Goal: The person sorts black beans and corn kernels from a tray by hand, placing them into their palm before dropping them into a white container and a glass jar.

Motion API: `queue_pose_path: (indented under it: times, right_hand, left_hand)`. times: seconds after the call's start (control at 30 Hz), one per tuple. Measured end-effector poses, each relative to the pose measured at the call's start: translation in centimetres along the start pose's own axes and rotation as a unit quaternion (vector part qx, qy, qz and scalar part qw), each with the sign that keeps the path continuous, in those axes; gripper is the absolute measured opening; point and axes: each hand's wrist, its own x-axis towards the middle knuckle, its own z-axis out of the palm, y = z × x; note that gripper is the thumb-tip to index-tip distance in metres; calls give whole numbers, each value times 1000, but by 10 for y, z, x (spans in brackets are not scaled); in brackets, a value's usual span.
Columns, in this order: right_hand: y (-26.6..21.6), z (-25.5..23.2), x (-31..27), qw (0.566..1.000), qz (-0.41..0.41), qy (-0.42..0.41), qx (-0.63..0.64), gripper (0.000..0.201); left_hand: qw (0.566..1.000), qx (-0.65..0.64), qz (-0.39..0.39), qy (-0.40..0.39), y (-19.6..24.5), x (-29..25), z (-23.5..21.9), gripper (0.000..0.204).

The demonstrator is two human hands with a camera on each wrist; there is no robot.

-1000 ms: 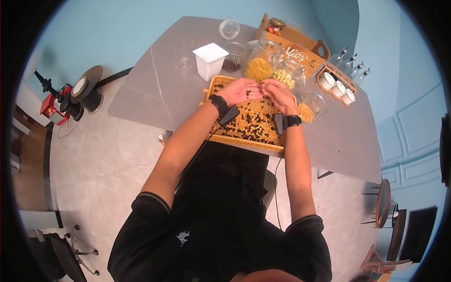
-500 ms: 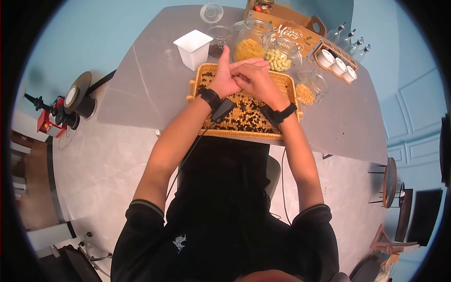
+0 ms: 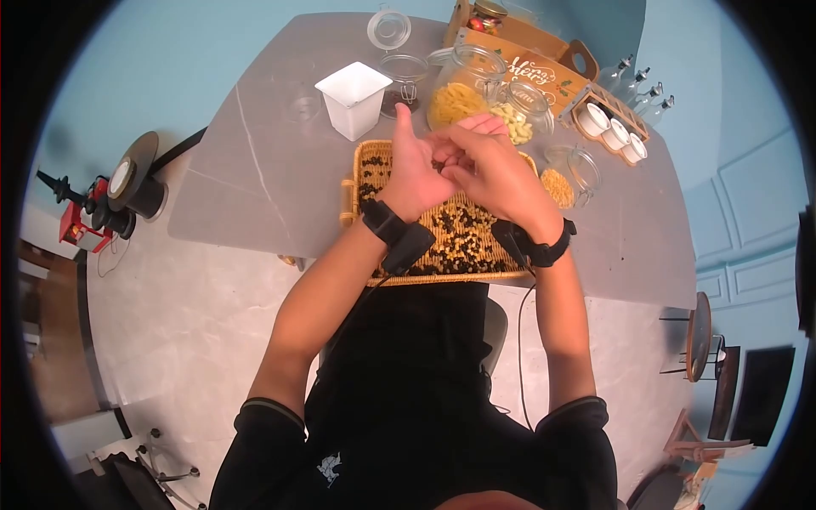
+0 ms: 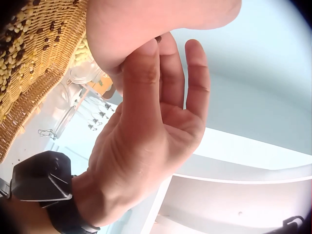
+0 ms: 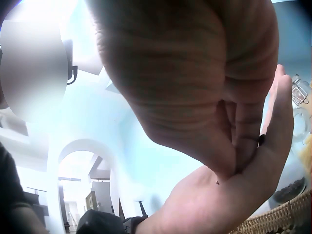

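In the head view my left hand (image 3: 410, 177) is palm up over the wicker tray (image 3: 450, 279), thumb raised and fingers extended. A few dark beans (image 3: 439, 165) lie in its palm, partly covered by my right hand (image 3: 503, 180), which reaches across from the right. The left wrist view shows the right thumb (image 4: 141, 73) and fingertips drawn together at the left palm, a dark bean (image 4: 158, 39) at the thumb tip. From the right wrist, another dark bean (image 5: 262, 140) shows on the left palm. Mixed black and yellow beans (image 3: 459, 234) cover much of the tray.
Behind the tray stand a white tapered container (image 3: 353, 106), a jar of pasta (image 3: 455, 104) and a jar of pale green pieces (image 3: 518, 126). A tipped jar of yellow kernels (image 3: 557, 187) lies right. Farther back are a wooden crate (image 3: 531, 72) and white cups (image 3: 614, 134).
My right hand has moved from the left fingertips back over the left palm. The left thumb has lifted upright, and both hands have come slightly nearer the body. The head view has shifted a little.
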Motion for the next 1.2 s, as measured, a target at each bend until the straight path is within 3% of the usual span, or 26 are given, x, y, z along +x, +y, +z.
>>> queue_pose_path:
  times: [0.37, 0.47, 0.87, 0.97, 1.07, 1.13, 1.2]
  right_hand:
    - [2, 4, 2, 1000, 11, 4, 13, 41]
    - [7, 10, 5, 996, -66, 8, -66, 33]
    - [37, 23, 44, 975, -135, 44, -170, 14]
    - [43, 23, 55, 974, -156, 39, -158, 14]
    - [48, 8, 87, 993, -8, 82, -79, 14]
    - [59, -2, 125, 987, -16, 128, -99, 19]
    - [69, -6, 159, 982, -34, 106, -152, 20]
  left_hand:
    - [999, 20, -32, -26, 8, -1, 0, 121]
    - [998, 16, -44, -44, 9, 2, -6, 123]
    - [997, -10, -28, -70, 24, 34, -33, 122]
    - [999, -28, -19, -13, 32, 34, -41, 117]
    - [992, -30, 40, 116, 27, 38, -46, 101]
    - [989, -25, 2, 144, 28, 40, -59, 94]
    - [987, -14, -16, 161, 28, 45, -71, 89]
